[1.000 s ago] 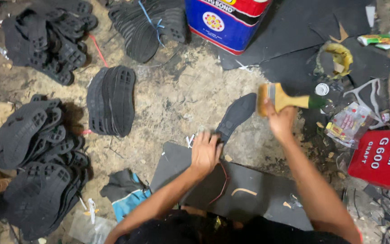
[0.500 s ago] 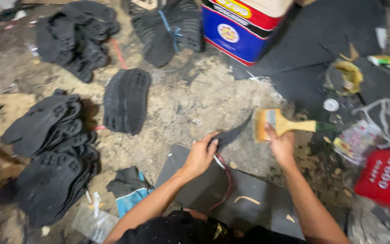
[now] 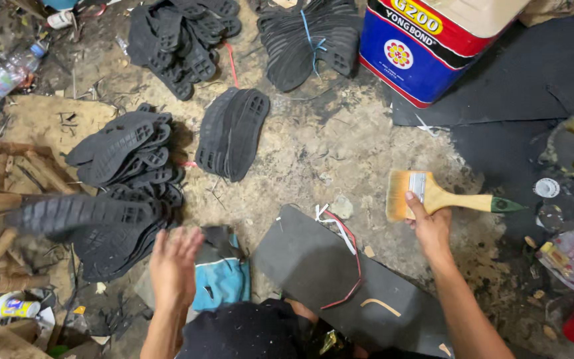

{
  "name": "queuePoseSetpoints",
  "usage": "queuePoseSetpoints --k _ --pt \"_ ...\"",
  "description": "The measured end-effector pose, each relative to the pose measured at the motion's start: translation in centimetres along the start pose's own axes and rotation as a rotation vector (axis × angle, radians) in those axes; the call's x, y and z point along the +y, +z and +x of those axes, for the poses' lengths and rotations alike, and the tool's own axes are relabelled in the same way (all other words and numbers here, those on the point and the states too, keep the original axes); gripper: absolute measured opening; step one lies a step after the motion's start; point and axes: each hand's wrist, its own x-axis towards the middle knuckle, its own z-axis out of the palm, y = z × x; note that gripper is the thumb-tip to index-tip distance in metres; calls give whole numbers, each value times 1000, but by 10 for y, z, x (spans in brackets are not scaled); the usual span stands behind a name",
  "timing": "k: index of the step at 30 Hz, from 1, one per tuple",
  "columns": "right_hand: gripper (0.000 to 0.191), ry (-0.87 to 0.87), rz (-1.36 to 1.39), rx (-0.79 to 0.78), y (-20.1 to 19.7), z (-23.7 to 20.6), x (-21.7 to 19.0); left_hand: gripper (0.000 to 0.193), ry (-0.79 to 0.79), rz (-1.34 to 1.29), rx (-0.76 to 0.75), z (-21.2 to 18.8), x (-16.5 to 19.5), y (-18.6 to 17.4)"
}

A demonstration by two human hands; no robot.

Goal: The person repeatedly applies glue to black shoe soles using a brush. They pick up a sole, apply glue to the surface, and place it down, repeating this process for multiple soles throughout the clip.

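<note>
My right hand [image 3: 431, 229] grips a wide paintbrush [image 3: 426, 195] with a pale wooden handle and green tip, held over the dirt floor right of a dark grey board [image 3: 307, 262]. My left hand [image 3: 174, 266] is blurred, fingers spread and holding nothing, just left of a blue cloth [image 3: 224, 282]. To its left a black rubber shoe sole [image 3: 78, 216] shows as a blurred streak over a pile of black soles [image 3: 124, 193], apart from the hand. A red and a white string [image 3: 347, 239] lie on the board.
More sole stacks lie at the middle [image 3: 234, 133] and at the back [image 3: 187, 36], with a tied bundle [image 3: 310, 40]. A blue, red and white tin can [image 3: 426, 46] stands back right. Wooden sticks [image 3: 8, 173] and a plastic bottle [image 3: 8, 70] lie at the left, dark sheets [image 3: 519, 100] at the right.
My left hand held a black sole on the board beside the brush; it has swung left and let go, and the sole now streaks toward the left pile. The brush hand stayed right.
</note>
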Motion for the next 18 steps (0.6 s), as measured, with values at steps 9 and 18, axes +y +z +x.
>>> queuePoseSetpoints --k 9,18 --pt "40 44 -190 32 -25 -11 5 33 966 1355 -599 180 -36 171" --pt "33 53 -95 145 -66 -26 32 49 934 1897 -333 257 -78 257"
